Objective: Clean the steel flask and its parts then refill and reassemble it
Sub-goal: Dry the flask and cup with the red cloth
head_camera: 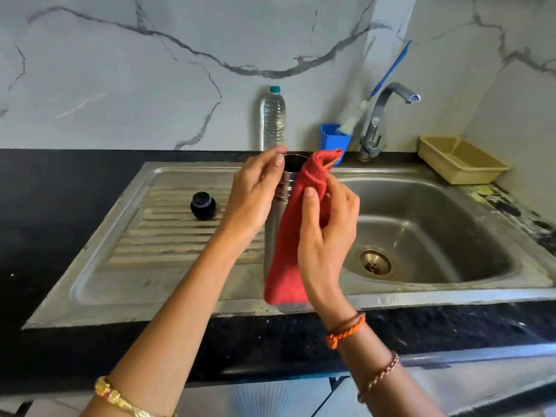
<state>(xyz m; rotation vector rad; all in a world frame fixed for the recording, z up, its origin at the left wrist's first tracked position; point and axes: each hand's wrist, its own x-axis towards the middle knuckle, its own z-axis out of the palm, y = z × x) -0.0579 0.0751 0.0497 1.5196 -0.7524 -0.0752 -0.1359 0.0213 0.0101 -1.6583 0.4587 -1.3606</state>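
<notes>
in the head view, the left hand (255, 191) is gripping the open steel flask (278, 203) near its mouth, holding it upright over the seam between draining board and sink basin (451, 224). the right hand (326, 227) is pinching a red cloth (293, 236) against the flask's side, fingers curled round the fabric.

the flask is looking wet and smooth, so i judge it could be slipping through the left hand's grip and dropping into the basin. a loose cloth corner could be dragging into the mouth.

the black cap (203, 205) is sitting apart on the draining board (168, 236). a plastic water bottle (273, 118), a blue holder (334, 139) with a brush, the tap (382, 118) and a yellow tray (460, 159) are standing behind; nothing is blocking the wiping.
</notes>
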